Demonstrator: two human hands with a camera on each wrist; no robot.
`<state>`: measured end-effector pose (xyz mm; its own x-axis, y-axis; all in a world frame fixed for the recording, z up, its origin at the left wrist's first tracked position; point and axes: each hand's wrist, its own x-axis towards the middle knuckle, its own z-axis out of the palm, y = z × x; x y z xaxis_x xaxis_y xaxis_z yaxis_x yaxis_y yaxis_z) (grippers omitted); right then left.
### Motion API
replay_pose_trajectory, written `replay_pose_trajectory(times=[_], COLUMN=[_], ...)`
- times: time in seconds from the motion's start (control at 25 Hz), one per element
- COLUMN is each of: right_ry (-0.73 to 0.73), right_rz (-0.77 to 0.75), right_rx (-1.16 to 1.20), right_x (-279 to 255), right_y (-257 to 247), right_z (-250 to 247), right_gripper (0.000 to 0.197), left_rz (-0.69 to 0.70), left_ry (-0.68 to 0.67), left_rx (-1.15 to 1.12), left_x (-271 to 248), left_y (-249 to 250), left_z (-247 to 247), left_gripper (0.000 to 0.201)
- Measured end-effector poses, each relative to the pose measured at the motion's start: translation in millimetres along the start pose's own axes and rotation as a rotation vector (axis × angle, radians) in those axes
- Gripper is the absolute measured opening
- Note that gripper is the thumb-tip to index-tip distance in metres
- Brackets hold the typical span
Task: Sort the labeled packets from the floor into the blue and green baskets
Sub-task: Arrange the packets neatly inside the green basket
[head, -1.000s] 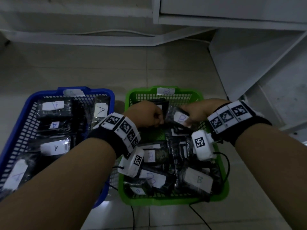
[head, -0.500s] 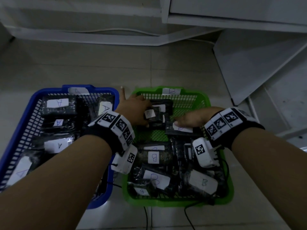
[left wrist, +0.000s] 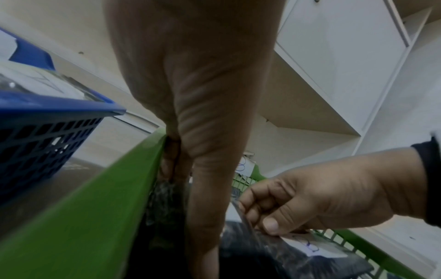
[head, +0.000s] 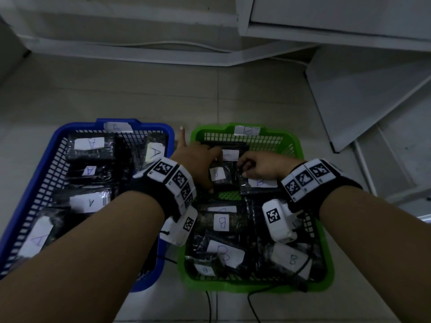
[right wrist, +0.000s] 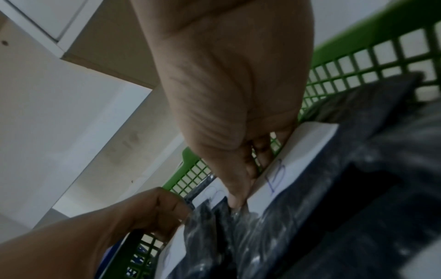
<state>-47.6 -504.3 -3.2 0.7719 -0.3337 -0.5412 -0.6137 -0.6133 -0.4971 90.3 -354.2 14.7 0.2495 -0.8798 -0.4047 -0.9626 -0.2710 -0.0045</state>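
- Judging by the crinkled black wrap, the packets look light, soft and a little slippery; an edge or corner away from the white label seems the safest hold.
- Left hand (head: 198,159) rests on a small B packet (head: 221,177) at the far end of the green basket (head: 310,164), fingers curled about its edge, forefinger pointing away.
- Right hand (head: 261,165) pinches the neighbouring B packet (head: 258,186) at its label edge.
- Small B packet's long axis runs away from the person; the neighbouring B packet lies crosswise, labels up.
- A packets fill the blue basket (head: 56,145); no packet shows on the floor (head: 140,94).
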Motion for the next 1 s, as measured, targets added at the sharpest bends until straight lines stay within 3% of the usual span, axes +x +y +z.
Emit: replay_pose_trajectory(times=[0.24,0.28,0.36,0.44,0.52,0.64,0.8,0.92,1.0], right_ry=[-0.115,-0.057,0.199,0.359,0.303,0.304,0.295,0.267,0.326], right_rz=[-0.006,-0.018,-0.016,0.044,0.064,0.070,0.096,0.046,0.056], right_rx=[-0.004,-0.005,0.033,0.138,0.321,0.510,0.379,0.286,0.237], right_x=[-3.9,-3.4,-0.4,5.1,14.6,25.6,29.3,28.3,28.9], right_y=[-0.7,-1.8,-2.7,-2.8,-0.3,1.6,2.5,2.5,7.4], right_z=[-3.0,-3.2,-3.5,-2.6,2.1,6.8,5.2,8.1,6.8], right_gripper=[0.018,0.016,0.013,0.026,0.042,0.049,0.050,0.032,0.027], left_rz=[0.050,0.052,0.047,0.041,0.034,0.006,-0.010,-0.036,-0.049], left_ry=[-0.122,-0.135,-0.120,-0.069,-0.052,-0.139,-0.209,-0.259,-0.280], left_rx=[-0.075,-0.070,-0.071,-0.069,-0.028,-0.011,-0.025,-0.020,-0.013], left_x=[0.8,0.9,2.3,4.0,5.0,8.1,9.3,6.7,6.4], left_y=[-0.8,0.0,0.6,-0.1,-0.9,-1.2,-3.6,-1.6,0.9], left_z=[3.1,2.8,3.5,4.0,3.5,5.3,7.2,6.0,3.9], left_gripper=[0.073,0.071,0.064,0.055,0.050,0.050,0.051,0.051,0.055])
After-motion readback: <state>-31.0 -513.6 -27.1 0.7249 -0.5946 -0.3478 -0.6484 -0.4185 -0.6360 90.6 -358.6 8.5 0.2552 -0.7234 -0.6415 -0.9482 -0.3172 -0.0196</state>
